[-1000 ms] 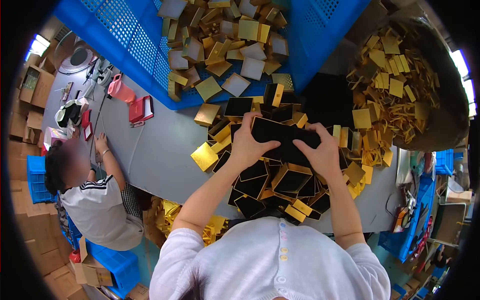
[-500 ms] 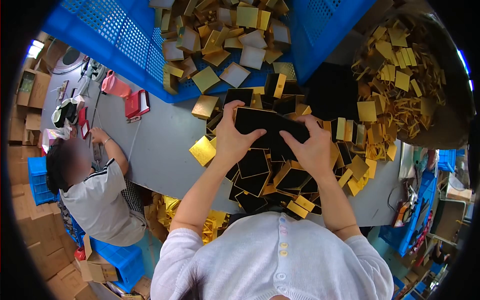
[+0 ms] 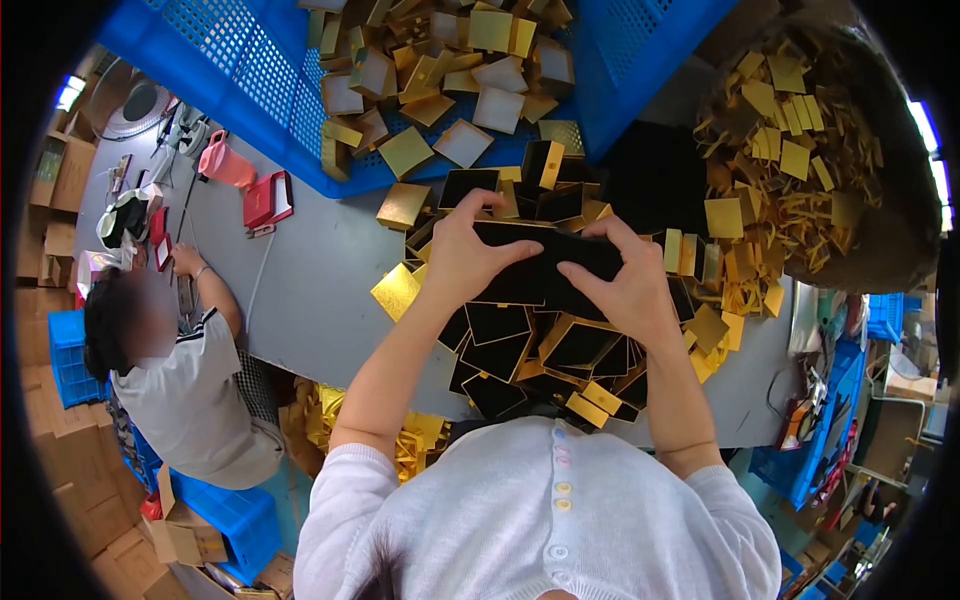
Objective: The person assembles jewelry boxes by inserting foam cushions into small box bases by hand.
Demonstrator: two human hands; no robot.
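Over a heap of small boxes, my left hand (image 3: pixel 468 255) is closed around a gold-edged box (image 3: pixel 505 285) with a black inside, thumb across its face. My right hand (image 3: pixel 630 285) grips a plain black pad (image 3: pixel 585 258) between thumb and fingers. Pad and box meet side by side between my two thumbs; whether the pad's edge is inside the box cannot be made out. Beneath both hands lie several gold boxes with black insides (image 3: pixel 497 325). A closed gold box (image 3: pixel 404 206) sits to the left of the heap.
A blue perforated crate (image 3: pixel 265 75) full of gold box parts stands beyond the heap. More gold pieces (image 3: pixel 785 145) fill a large container at right. On the grey table (image 3: pixel 320 300) are a pink cup (image 3: pixel 225 160) and a red box (image 3: pixel 262 200). A co-worker (image 3: pixel 190 385) sits at left.
Both my hands stay on the box and the pad, with my left thumb slid a little further right across the black face. The whole view has shifted slightly.
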